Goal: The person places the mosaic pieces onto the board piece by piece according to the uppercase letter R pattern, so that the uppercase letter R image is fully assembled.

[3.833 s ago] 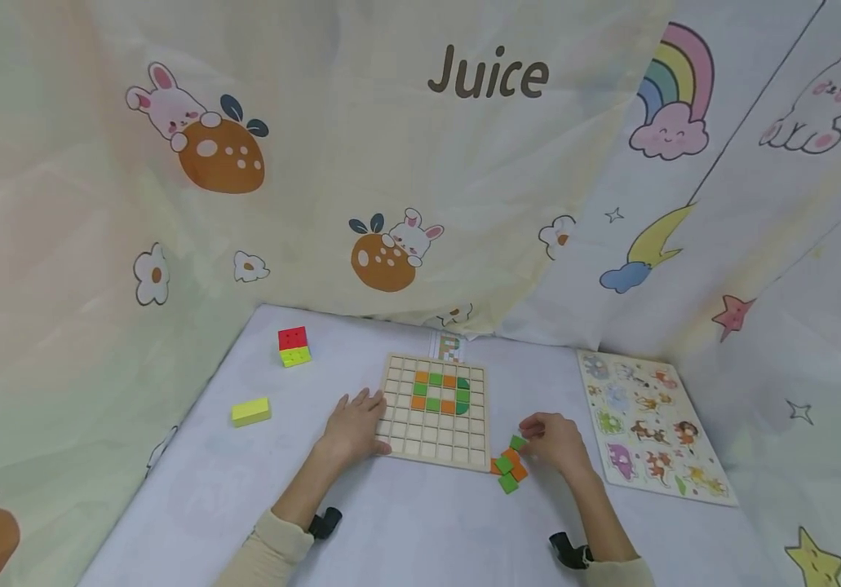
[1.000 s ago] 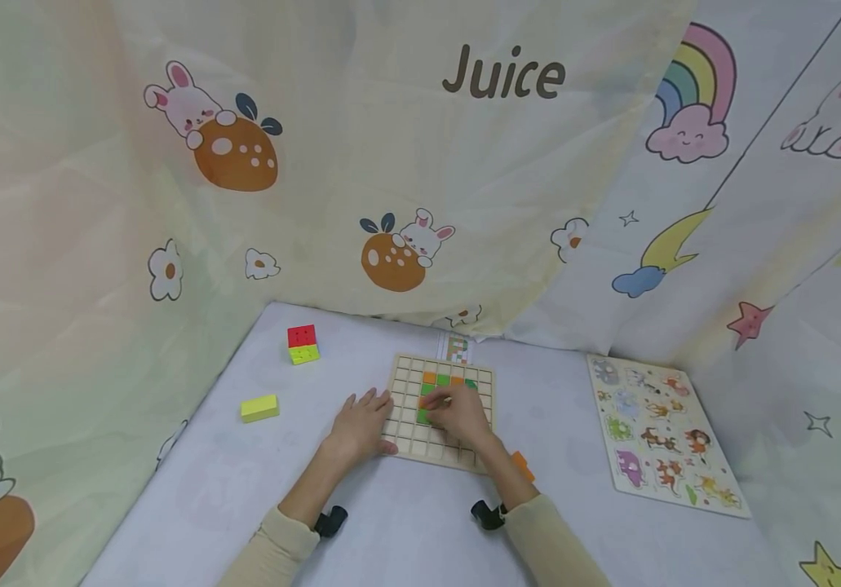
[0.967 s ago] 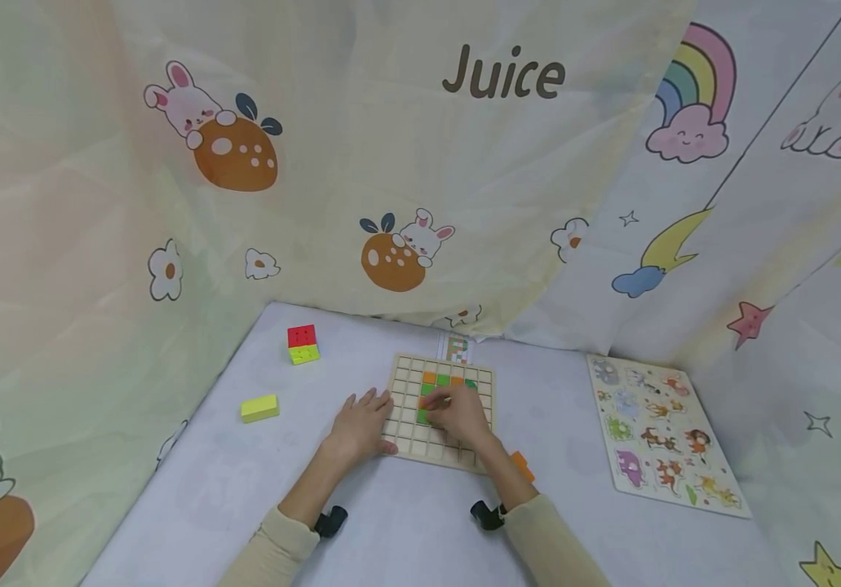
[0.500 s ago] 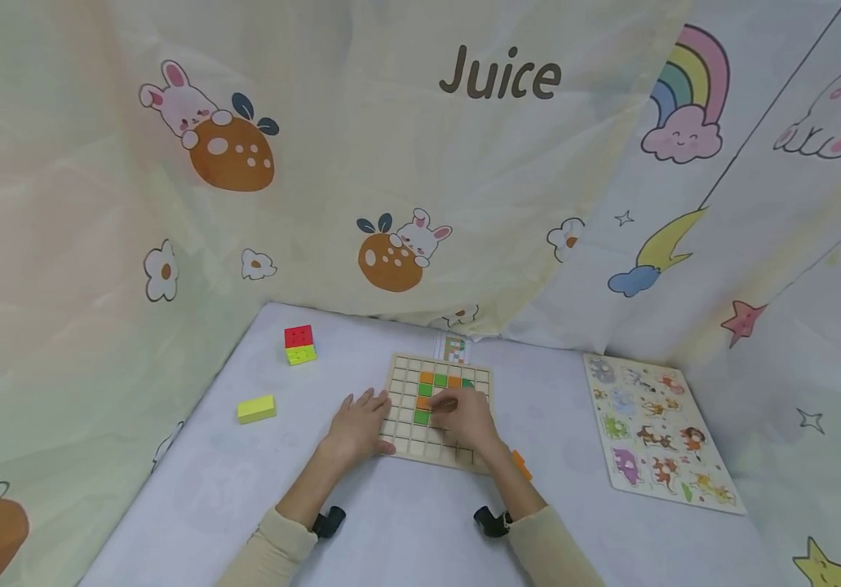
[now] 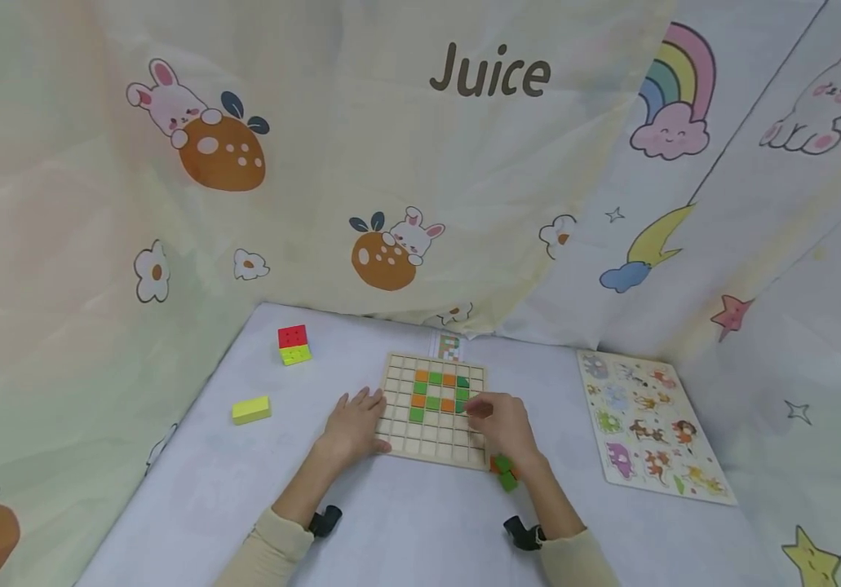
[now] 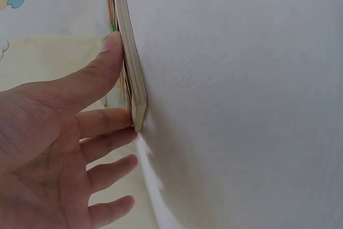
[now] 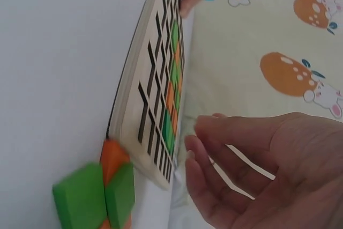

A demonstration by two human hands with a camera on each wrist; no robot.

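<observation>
Printed curtains (image 5: 303, 147) rise behind a white table (image 5: 420, 530); the left hand (image 5: 352, 428), fingers extended, rests on the near-left edge of a wooden board (image 5: 438, 436) lying between the hands; the right hand (image 5: 501, 420) hovers at its right side, fingers loosely bent and empty; set tiles (image 5: 432, 403), green and orange, sit in the board's squares, left of the right hand; loose tiles (image 5: 508, 481) lie beside the right wrist; a card (image 5: 449, 348) lies beyond both hands; left of the left hand are a yellow block (image 5: 251, 410) and a cube (image 5: 294, 346).
</observation>
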